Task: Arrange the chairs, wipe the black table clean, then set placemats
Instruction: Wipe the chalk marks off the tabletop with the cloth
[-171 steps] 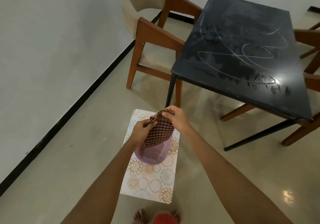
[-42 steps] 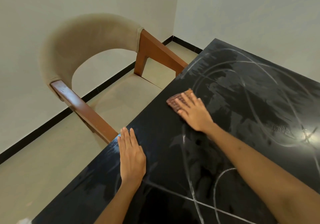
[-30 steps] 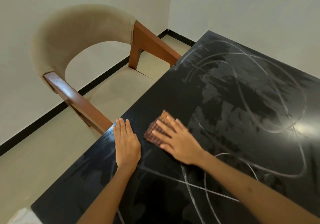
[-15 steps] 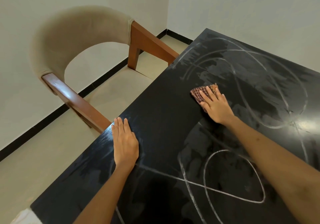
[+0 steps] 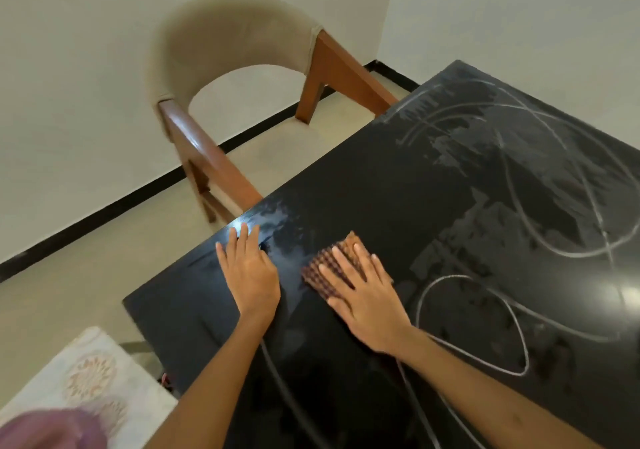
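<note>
A folded checked cloth [image 5: 331,264] is pressed flat against the black table [image 5: 398,185] under the right hand [image 5: 363,292], whose fingers are spread and extended over it rather than curled; nothing is pinched, the cloth being held only by downward pressure of the palm and fingers. Just beside it, toward the table's near-left edge, the left hand [image 5: 250,272] is laid flat and empty, fingers together, apparently as a brace. A band of darker, cleaner surface is seen running from the cloth toward the far left corner, while pale smears and looping streaks [image 5: 519,171] are spread ahead and to the right of the cloth, across the greater part of the top. The next stroke is therefore judged to lie away from the body and rightward, on the right hand's own side. A chair [image 5: 239,43] is seen tucked at the left edge, and a patterned placemat [image 5: 86,376] lies on the floor at lower left, with a blurred purple object [image 5: 52,429] on it.
</note>
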`<state>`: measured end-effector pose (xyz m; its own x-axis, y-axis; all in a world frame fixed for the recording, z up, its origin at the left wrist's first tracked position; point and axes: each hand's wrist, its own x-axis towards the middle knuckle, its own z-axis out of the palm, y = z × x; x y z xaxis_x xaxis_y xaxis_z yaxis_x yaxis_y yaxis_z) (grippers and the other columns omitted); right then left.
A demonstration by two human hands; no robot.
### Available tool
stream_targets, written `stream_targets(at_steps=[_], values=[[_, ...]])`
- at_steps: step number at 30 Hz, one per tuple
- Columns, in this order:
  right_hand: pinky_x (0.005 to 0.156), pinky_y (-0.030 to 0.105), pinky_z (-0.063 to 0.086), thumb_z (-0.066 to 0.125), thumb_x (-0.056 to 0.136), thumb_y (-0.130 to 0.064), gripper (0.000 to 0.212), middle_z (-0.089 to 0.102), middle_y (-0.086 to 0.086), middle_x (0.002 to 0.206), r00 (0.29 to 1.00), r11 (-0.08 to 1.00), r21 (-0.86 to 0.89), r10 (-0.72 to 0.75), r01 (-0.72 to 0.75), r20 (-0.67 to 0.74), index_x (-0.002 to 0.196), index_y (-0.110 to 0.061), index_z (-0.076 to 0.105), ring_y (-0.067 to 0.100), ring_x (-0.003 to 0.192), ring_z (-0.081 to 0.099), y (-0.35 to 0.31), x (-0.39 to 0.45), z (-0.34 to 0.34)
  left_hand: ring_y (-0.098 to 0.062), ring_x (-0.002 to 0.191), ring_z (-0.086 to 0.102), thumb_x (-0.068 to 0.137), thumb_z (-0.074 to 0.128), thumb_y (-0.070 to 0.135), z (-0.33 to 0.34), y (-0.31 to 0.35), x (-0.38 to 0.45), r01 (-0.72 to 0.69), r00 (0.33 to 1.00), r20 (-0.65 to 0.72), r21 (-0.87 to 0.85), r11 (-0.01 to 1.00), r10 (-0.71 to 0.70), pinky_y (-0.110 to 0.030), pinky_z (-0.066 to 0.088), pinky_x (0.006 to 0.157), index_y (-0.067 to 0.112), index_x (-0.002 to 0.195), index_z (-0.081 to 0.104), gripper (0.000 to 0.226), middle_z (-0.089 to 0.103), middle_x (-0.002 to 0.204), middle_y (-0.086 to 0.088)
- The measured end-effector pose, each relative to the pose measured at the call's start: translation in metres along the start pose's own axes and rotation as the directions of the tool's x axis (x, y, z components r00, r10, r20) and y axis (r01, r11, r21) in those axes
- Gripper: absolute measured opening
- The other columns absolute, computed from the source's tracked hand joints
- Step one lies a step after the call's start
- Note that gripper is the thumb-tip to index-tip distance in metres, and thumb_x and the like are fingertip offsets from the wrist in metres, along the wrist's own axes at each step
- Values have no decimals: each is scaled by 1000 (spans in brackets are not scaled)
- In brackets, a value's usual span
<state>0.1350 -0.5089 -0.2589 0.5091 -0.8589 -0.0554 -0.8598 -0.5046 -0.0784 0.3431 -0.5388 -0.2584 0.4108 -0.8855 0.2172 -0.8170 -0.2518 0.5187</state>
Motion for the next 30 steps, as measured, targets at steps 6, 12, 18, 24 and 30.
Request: stream_targets(at_steps=[6, 12, 18, 24, 30], values=[[119, 53, -1, 11, 100, -51, 57, -8, -1, 163, 991, 993, 61, 97, -103, 89, 153, -35, -1, 33, 146, -20, -23, 103, -8, -31, 142, 25, 93, 43, 4, -44, -50, -80, 228, 970, -100, 66, 972, -221, -48, 11, 119, 4, 132, 50, 40, 46, 143, -16], [117, 54, -5, 15, 102, -49, 57, -10, 3, 162, 964, 961, 103, 245, -255, 99, 154, -33, -1, 38, 146, -14, -63, 153, -11, -8, 145, 11, 92, 38, -3, -75, -50, -106, 308, 935, 22, -551, 776, -355, -27, 9, 119, 13, 150, 23, 61, 16, 158, 3], [117, 58, 4, 23, 101, -51, 57, -4, 1, 163, 968, 972, 37, -233, 231, 92, 153, -36, 6, 39, 146, -10, -203, 117, 5, 23, 113, 40, 95, 34, -1, -95, -58, -102, 300, 773, -19, -869, 393, -634, -10, 35, 103, 14, 147, 31, 54, 33, 149, 8], [119, 51, 5, 24, 100, -48, 53, 3, -3, 163, 854, 858, -27, -508, 513, 109, 152, -39, 13, 33, 148, -3, -227, 83, 14, -1, 123, 44, 91, 36, 13, -108, -76, -101, 323, 740, -35, -858, 399, -672, -22, 35, 108, 10, 142, 39, 51, 44, 140, 1], [119, 52, 4, 15, 101, -50, 53, -7, -5, 162, 997, 998, 0, -64, 64, 51, 151, -41, 2, 28, 148, -12, -129, 83, 0, -20, 138, 34, 99, 32, 37, -125, -86, -106, 489, 756, 88, -735, 470, -649, -46, 29, 114, 31, 143, 35, 44, 36, 150, 3]])
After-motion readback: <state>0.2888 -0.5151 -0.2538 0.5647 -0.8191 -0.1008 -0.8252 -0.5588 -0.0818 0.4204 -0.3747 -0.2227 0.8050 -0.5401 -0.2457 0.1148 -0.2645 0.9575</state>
